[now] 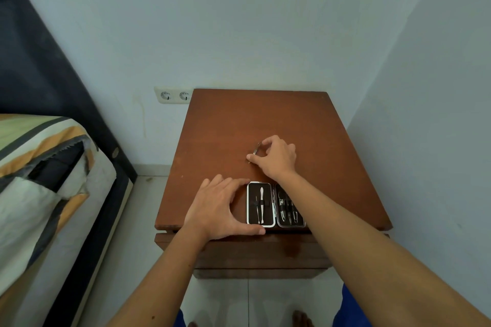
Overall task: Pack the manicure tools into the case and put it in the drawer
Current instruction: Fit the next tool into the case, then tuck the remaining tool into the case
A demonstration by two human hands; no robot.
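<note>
An open manicure case (275, 206) with a white rim and dark lining lies near the front edge of the brown nightstand (225, 135). Its left half holds a thin metal tool (261, 204) under a strap, and its right half holds several tools, partly hidden by my right forearm. My left hand (220, 207) rests against the case's left side, thumb along its front edge and fingers along its back edge. Farther back, my right hand (276, 158) pinches a small metal tool (256, 148) at the tabletop.
The drawer front (255, 249) under the tabletop is shut. A bed with a striped blanket (39, 180) stands at the left. A double wall socket (174, 95) sits behind the nightstand's left corner. Walls close in at the back and right.
</note>
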